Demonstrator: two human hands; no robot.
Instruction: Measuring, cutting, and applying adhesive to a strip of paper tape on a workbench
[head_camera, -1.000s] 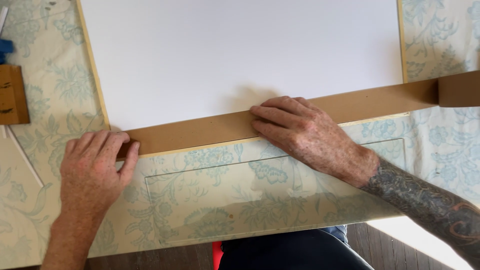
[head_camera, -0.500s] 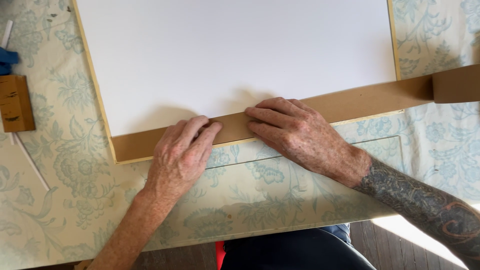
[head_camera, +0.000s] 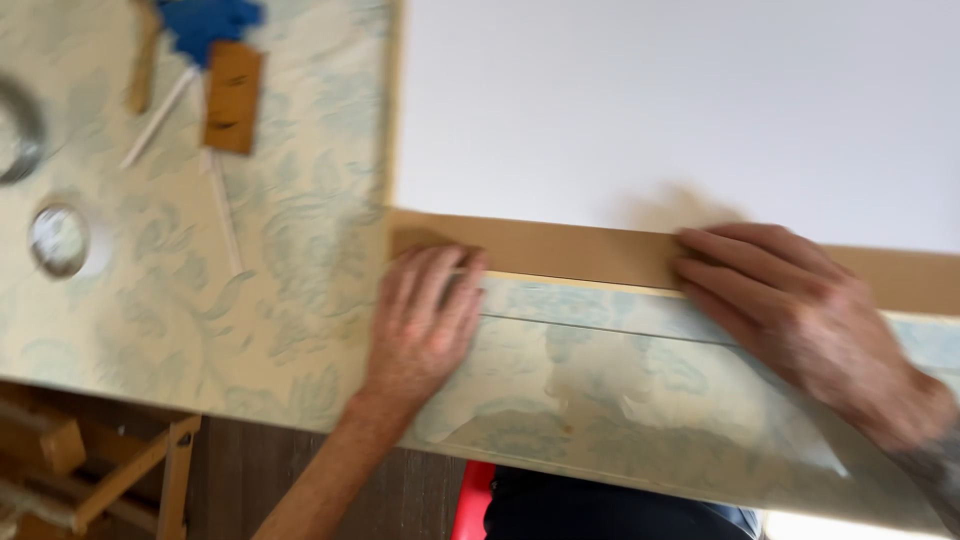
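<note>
A strip of brown paper tape (head_camera: 590, 252) runs along the lower edge of a large white board (head_camera: 680, 110). My left hand (head_camera: 425, 320) lies flat with its fingertips pressing the strip's left end. Further right, my right hand (head_camera: 800, 320) presses flat on the same strip, fingers spread. The board rests on a table with a pale floral cloth (head_camera: 270, 300). The picture is blurred by motion.
At the upper left lie a small wooden block (head_camera: 232, 97), a blue object (head_camera: 205, 20), thin white sticks (head_camera: 220, 210) and a clear tape roll (head_camera: 60, 240). A wooden stand (head_camera: 120, 470) sits below the table's edge on the floor.
The view has swung left. My left hand slid back toward the strip's left end, away from my right hand, which stays pressed on the strip.
</note>
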